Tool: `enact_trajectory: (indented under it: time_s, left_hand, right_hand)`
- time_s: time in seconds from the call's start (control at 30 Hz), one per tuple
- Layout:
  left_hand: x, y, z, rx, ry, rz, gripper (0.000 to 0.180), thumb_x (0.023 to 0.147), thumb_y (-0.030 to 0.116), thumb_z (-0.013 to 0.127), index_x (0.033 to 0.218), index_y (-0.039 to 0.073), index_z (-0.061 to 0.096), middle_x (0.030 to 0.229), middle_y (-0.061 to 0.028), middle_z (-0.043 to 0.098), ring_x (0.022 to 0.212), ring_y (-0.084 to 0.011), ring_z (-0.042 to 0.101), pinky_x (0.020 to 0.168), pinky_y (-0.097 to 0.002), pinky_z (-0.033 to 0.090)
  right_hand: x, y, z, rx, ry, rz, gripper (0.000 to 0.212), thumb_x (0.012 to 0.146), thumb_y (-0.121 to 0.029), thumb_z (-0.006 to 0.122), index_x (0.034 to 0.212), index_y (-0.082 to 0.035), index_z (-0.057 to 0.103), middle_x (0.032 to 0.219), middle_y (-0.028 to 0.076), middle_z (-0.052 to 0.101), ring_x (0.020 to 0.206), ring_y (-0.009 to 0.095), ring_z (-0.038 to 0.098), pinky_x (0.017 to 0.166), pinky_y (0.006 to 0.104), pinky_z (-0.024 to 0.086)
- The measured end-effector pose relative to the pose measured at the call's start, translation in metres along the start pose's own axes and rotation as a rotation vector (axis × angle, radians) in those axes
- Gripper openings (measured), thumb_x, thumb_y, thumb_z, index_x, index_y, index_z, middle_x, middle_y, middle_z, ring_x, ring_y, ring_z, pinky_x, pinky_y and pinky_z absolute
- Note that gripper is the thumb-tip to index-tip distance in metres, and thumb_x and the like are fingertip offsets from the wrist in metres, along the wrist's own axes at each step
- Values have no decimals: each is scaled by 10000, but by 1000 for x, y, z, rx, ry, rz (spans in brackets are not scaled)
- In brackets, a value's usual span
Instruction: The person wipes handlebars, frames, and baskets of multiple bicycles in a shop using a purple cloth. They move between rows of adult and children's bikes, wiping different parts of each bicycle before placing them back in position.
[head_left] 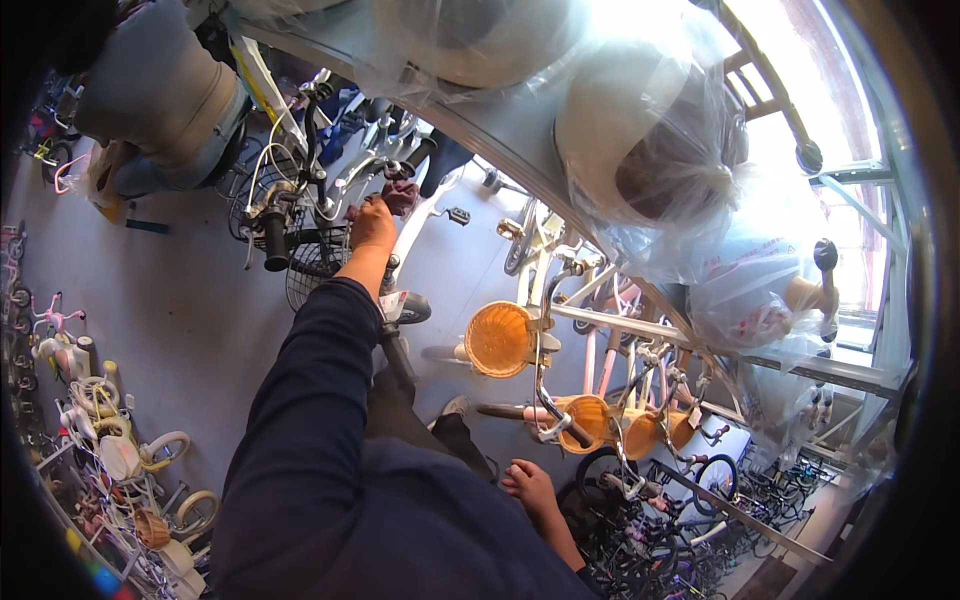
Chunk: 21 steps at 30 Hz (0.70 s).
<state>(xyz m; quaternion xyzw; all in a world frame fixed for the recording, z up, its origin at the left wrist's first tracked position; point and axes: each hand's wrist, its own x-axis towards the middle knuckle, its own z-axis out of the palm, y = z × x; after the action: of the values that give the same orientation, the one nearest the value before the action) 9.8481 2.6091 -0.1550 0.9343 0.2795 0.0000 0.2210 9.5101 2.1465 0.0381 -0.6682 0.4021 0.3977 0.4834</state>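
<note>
My left hand [373, 226] reaches forward, its fingers closed on a crumpled maroon cloth [400, 196]. The cloth is at the handlebar area of a bicycle with a black wire basket [318, 262]. A black handlebar grip [275, 241] of that bicycle lies to the left of my hand, and another black grip [423, 152] is just beyond the cloth. My right hand [532, 486] hangs low beside my body with its fingers curled in, and nothing shows in them. Bicycles with orange-brown woven baskets [498, 340] stand ahead of it to the right.
Another person [165, 95] bends over at the upper left. A metal rack [640, 322] on the right bears large plastic-wrapped bundles [655, 140]. Small children's bicycles [120, 455] line the lower left. Many dark bicycles [650, 530] crowd the lower right. Grey floor [200, 330] lies between the rows.
</note>
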Motion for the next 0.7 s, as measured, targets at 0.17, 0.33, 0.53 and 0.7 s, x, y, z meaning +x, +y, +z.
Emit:
enact_trajectory:
  time_s: [0.17,0.33,0.53,0.7]
  left_hand:
    - [-38,-3,-21,299,-400,24,257,973,176,590,1070,30,778,1124,-228,749,1106,-349,728,945,-416,583]
    - [-57,22,-68,449,-704,246,336,936,325,659,1115,61,764,1094,-152,766,1073,-305,734,894,-388,578]
    - [-77,28,-58,376,-575,229,266,920,295,673,1060,101,788,1046,-132,776,1043,-289,742,941,-409,545]
    - [-58,49,-89,330,-814,145,294,895,285,641,1043,74,783,1058,-137,774,1045,-275,741,836,-399,579]
  right_hand:
    - [9,-7,9,23,-54,-9,389,1017,-188,649,1334,32,600,1099,81,694,865,146,689,693,257,562]
    - [20,-24,9,80,-51,-46,378,1014,-185,652,1332,15,605,1100,79,692,868,145,687,697,262,568]
    - [19,-26,3,101,-25,-55,370,1010,-197,660,1320,3,617,1102,76,690,879,141,686,704,263,571]
    - [20,-18,-1,46,-32,-52,375,1034,-216,624,1339,-1,591,1155,114,691,886,169,708,735,288,593]
